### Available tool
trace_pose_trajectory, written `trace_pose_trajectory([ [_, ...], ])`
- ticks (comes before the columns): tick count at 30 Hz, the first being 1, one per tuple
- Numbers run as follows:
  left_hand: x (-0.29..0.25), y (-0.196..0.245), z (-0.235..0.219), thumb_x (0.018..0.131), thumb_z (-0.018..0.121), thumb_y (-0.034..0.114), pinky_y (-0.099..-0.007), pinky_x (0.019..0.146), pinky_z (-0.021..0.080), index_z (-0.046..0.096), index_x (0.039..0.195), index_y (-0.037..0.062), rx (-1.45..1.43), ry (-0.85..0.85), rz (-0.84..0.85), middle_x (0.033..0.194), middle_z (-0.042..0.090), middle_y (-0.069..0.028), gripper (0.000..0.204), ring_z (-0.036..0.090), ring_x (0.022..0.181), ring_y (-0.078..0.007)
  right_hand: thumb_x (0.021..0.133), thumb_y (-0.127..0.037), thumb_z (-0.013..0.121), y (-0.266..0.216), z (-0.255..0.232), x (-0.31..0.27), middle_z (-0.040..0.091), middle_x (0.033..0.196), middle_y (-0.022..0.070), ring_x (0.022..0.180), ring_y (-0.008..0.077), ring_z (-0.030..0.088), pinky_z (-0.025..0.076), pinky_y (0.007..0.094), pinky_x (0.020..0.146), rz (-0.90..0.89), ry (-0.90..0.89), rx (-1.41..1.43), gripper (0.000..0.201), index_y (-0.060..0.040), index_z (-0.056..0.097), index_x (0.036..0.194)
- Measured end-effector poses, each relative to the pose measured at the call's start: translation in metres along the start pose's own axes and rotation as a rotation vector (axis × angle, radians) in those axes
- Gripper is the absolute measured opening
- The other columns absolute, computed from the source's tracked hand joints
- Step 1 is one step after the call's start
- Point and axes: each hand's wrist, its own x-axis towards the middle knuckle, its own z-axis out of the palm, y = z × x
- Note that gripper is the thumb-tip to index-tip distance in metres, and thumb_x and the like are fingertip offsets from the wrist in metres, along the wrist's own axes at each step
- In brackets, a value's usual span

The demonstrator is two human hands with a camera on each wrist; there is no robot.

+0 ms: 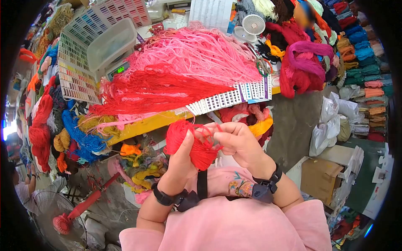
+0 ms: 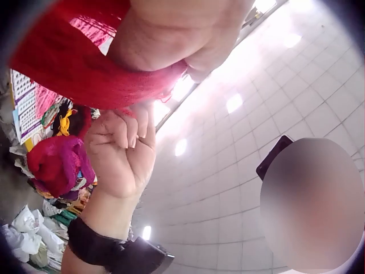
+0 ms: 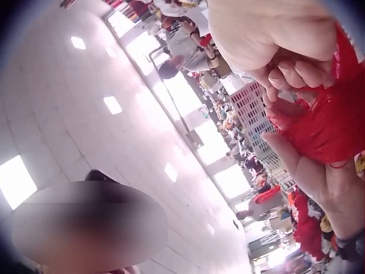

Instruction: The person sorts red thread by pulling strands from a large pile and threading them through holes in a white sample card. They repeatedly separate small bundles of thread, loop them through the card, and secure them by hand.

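A bundle of bright red yarn (image 1: pixel 204 156) is held up in front of the chest, short of the table's yellow edge. My left hand (image 1: pixel 182 162) grips it, thumb lying along its near side and the other fingers hidden behind the yarn. At the bundle's upper right, my right hand (image 1: pixel 243 144) pinches thin red strands between curled fingers. The right wrist view shows those right-hand fingers (image 3: pixel 293 73) bent close against the red yarn (image 3: pixel 331 128). In the left wrist view, the yarn (image 2: pixel 74 71) stretches across below the left hand (image 2: pixel 177 34).
Pink yarn (image 1: pixel 192 54) and loose red yarn (image 1: pixel 159 90) cover the table, with shade cards (image 1: pixel 222 100) along its front. A clear tub (image 1: pixel 111 46) sits on a scale at the back left. A fan (image 1: pixel 61 224) stands lower left; a cardboard box (image 1: pixel 320 180) is at right.
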Motion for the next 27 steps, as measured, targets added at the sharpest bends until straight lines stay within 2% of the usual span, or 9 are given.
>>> trace_pose_trajectory([
  [2, 0.0, -0.001, -0.001, 0.087, 0.034, 0.028, -0.0336, 0.087, 0.036, 0.046, 0.106, -0.0018, -0.032, -0.024, -0.002, 0.115, 0.043, -0.0144, 0.037, 0.044, 0.104, -0.0206, 0.076, -0.007, 0.055, 0.003, 0.008, 0.004, 0.058, 0.077, 0.0011, 0.059, 0.0014, 0.046, 0.031, 0.0136, 0.046, -0.03, 0.084, -0.18, 0.017, 0.001, 0.057, 0.091],
  [4, -0.001, -0.002, -0.001, 0.086, 0.028, 0.043, -0.0356, 0.092, 0.032, 0.036, 0.117, -0.0043, 0.047, -0.038, -0.018, 0.116, 0.042, -0.0148, 0.057, 0.042, 0.107, -0.0221, 0.076, -0.007, 0.055, 0.011, 0.006, 0.009, 0.059, 0.082, 0.002, 0.064, 0.0003, 0.047, 0.032, 0.0139, 0.047, -0.213, 0.047, -0.404, 0.017, 0.0008, 0.059, 0.09],
  [8, -0.002, 0.0, 0.0, 0.086, 0.026, 0.042, -0.0368, 0.093, 0.03, 0.036, 0.116, -0.0042, 0.161, -0.093, 0.045, 0.117, 0.041, -0.0143, 0.056, 0.039, 0.11, -0.0228, 0.076, -0.008, 0.055, 0.007, 0.008, 0.004, 0.059, 0.078, 0.0009, 0.059, 0.0, 0.046, 0.032, 0.0143, 0.046, -0.164, 0.092, -0.367, 0.011, 0.0, 0.06, 0.082],
  [10, -0.003, 0.001, -0.006, 0.088, 0.027, 0.035, -0.0345, 0.094, 0.027, 0.041, 0.113, -0.0041, 0.094, -0.24, 0.118, 0.119, 0.039, -0.0132, 0.049, 0.036, 0.112, -0.0216, 0.077, -0.01, 0.054, 0.007, -0.007, 0.004, 0.058, 0.074, 0.0002, 0.053, 0.0004, 0.043, 0.032, 0.0149, 0.045, -0.114, -0.013, -0.11, 0.01, -0.0012, 0.059, 0.076],
  [13, -0.006, 0.002, -0.004, 0.087, 0.028, 0.037, -0.0344, 0.094, 0.027, 0.038, 0.116, -0.0046, 0.115, -0.168, 0.077, 0.121, 0.037, -0.013, 0.051, 0.035, 0.112, -0.0212, 0.077, -0.011, 0.054, 0.0, -0.007, 0.0, 0.056, 0.069, -0.0003, 0.049, 0.0005, 0.04, 0.031, 0.0154, 0.044, 0.045, -0.035, 0.075, 0.011, -0.0021, 0.057, 0.072],
  [14, -0.006, 0.003, -0.002, 0.087, 0.028, 0.037, -0.0344, 0.094, 0.027, 0.038, 0.116, -0.0046, 0.115, -0.168, 0.073, 0.121, 0.037, -0.013, 0.051, 0.035, 0.112, -0.0212, 0.077, -0.011, 0.054, 0.0, -0.003, -0.002, 0.056, 0.069, -0.0003, 0.049, 0.0005, 0.04, 0.031, 0.0154, 0.044, 0.043, -0.032, 0.077, 0.011, -0.0021, 0.057, 0.072],
  [16, -0.006, 0.004, 0.0, 0.087, 0.028, 0.039, -0.0344, 0.094, 0.027, 0.034, 0.119, -0.0045, 0.171, -0.234, 0.064, 0.123, 0.035, -0.0126, 0.054, 0.034, 0.113, -0.0208, 0.075, -0.01, 0.055, 0.003, 0.012, -0.001, 0.054, 0.064, -0.0015, 0.048, 0.0, 0.039, 0.029, 0.0156, 0.042, -0.04, 0.101, -0.476, 0.008, -0.002, 0.058, 0.075],
  [20, -0.008, 0.005, -0.001, 0.086, 0.027, 0.041, -0.0335, 0.094, 0.027, 0.032, 0.12, -0.0055, 0.201, -0.239, 0.087, 0.124, 0.034, -0.0127, 0.058, 0.033, 0.114, -0.0208, 0.074, -0.005, 0.055, 0.015, 0.014, 0.005, 0.05, 0.06, -0.0059, 0.048, -0.0014, 0.037, 0.025, 0.0156, 0.04, -0.113, 0.084, -0.422, 0.008, -0.0025, 0.06, 0.08],
  [27, -0.014, 0.013, 0.0, 0.087, 0.025, 0.039, -0.036, 0.093, 0.029, 0.035, 0.117, -0.0058, 0.097, -0.14, 0.019, 0.122, 0.035, -0.014, 0.055, 0.036, 0.112, -0.0224, 0.074, -0.006, 0.055, 0.01, 0.017, 0.002, 0.052, 0.063, -0.0055, 0.046, -0.0023, 0.035, 0.024, 0.014, 0.04, -0.044, 0.072, -0.34, 0.014, -0.0027, 0.061, 0.086],
])
